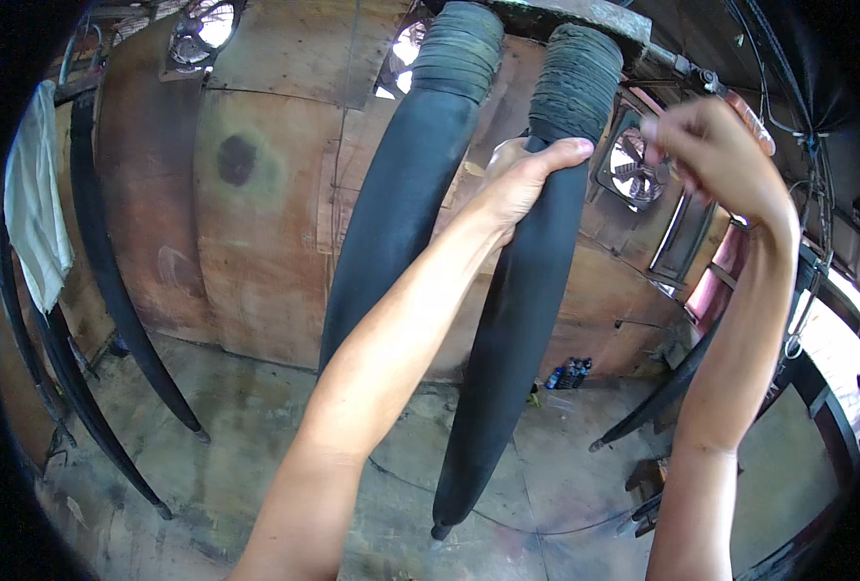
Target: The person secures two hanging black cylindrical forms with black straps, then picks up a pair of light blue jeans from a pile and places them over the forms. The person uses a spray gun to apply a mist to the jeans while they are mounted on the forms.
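Two long, dark, tapering pieces hang side by side in front of me, their material not clear. Ribbed dark-green wrapping covers the top of the left hanging piece (pixel 391 198) and the right hanging piece (pixel 519 329). My left hand (pixel 519 189) is closed round the right piece just under its wrapping (pixel 575 82), thumb across the front and fingers mostly hidden behind. Raised to the right of that wrapping, apart from it, is my right hand (pixel 720 155). Its fingers look bent but are smeared by motion, so whether they hold anything cannot be made out.
A dark beam (pixel 585 21) runs above the hanging pieces. More slender dark pieces (pixel 125 281) hang at the left beside a white cloth (pixel 38 198). Fans (pixel 633 169) sit in the stained wall (pixel 265 242). A cable (pixel 507 528) crosses the floor; small bottles (pixel 570 373) stand by the wall.
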Demonstrator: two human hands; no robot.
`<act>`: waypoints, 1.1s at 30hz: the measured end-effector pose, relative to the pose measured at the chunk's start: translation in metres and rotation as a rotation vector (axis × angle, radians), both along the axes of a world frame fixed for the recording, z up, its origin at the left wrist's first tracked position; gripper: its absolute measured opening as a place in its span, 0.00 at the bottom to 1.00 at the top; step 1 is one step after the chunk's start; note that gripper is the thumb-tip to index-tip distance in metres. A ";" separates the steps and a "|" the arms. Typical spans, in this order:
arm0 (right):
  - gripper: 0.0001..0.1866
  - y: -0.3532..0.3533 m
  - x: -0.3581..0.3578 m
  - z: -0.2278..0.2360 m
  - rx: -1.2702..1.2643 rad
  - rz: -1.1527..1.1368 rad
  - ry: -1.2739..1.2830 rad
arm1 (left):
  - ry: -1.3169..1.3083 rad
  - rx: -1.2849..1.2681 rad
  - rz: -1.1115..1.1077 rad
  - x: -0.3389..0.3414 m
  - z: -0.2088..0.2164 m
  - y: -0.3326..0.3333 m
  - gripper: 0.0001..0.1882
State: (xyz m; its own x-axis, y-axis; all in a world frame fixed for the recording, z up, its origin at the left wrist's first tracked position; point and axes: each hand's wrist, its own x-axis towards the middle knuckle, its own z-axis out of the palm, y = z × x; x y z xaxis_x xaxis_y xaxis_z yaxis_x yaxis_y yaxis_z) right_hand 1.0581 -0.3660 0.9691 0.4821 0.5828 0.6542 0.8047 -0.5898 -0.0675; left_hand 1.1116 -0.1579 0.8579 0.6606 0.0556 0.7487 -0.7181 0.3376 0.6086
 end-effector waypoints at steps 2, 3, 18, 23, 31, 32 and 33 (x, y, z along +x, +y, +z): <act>0.22 0.030 -0.015 0.009 -0.053 0.260 -0.324 | -0.004 0.026 0.103 0.008 -0.002 -0.006 0.21; 0.21 0.055 -0.013 0.007 -0.097 0.219 -0.326 | -0.017 0.048 0.149 0.013 -0.003 -0.008 0.22; 0.16 0.136 0.027 -0.010 -0.586 -0.336 -0.395 | -0.128 0.149 0.667 0.052 -0.004 -0.044 0.30; 0.20 0.115 0.011 -0.005 -0.369 -0.277 -0.517 | 0.011 0.108 0.770 0.049 -0.005 -0.046 0.24; 0.11 0.103 -0.002 0.011 0.482 0.102 0.589 | -0.079 0.062 0.744 0.037 0.005 -0.025 0.37; 0.10 0.103 -0.009 0.018 0.598 0.178 0.717 | -0.009 0.099 0.763 0.032 0.004 -0.022 0.40; 0.11 0.102 -0.017 0.021 0.437 0.024 0.715 | -0.022 0.075 0.816 0.028 0.003 -0.020 0.42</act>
State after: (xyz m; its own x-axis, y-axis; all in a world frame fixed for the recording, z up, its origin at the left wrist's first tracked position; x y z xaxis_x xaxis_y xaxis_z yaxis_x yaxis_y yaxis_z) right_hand 1.0412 -0.2637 0.9900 0.8575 0.3630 0.3646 0.4926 -0.3752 -0.7852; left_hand 1.1395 -0.1781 0.8611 0.4192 0.4620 0.7815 -0.7321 -0.3370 0.5920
